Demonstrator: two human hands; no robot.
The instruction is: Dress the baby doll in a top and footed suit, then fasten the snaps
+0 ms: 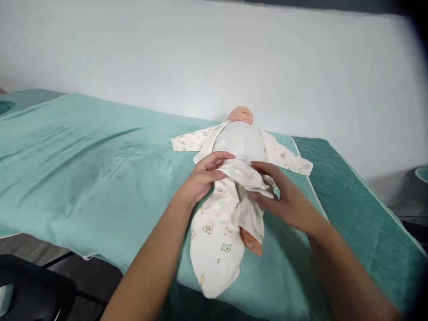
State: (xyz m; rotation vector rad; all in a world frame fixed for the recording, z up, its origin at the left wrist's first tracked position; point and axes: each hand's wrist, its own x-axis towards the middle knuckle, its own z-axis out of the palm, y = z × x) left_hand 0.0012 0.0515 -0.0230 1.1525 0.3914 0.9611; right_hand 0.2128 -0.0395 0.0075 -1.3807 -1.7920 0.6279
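Observation:
A baby doll [241, 115] lies on its back on a green cloth, its head toward the wall. It wears an open long-sleeved top [190, 141] with small printed figures, and its torso is pale grey-white. Printed white pants [217, 240] cover its legs; one bare foot [250, 241] shows out of the right leg opening, the other is hidden in the fabric. My left hand [205, 177] pinches the waistband on the left between thumb and fingers. On the right side, my right hand [284, 196] grips bunched pants fabric near the doll's hip.
Green cloth [100, 169] spreads wide to the left, with a darker quilted cover [361, 200] on the right. A white wall [200, 58] rises behind. A black chair [33, 290] stands at the lower left, beside the bed's edge.

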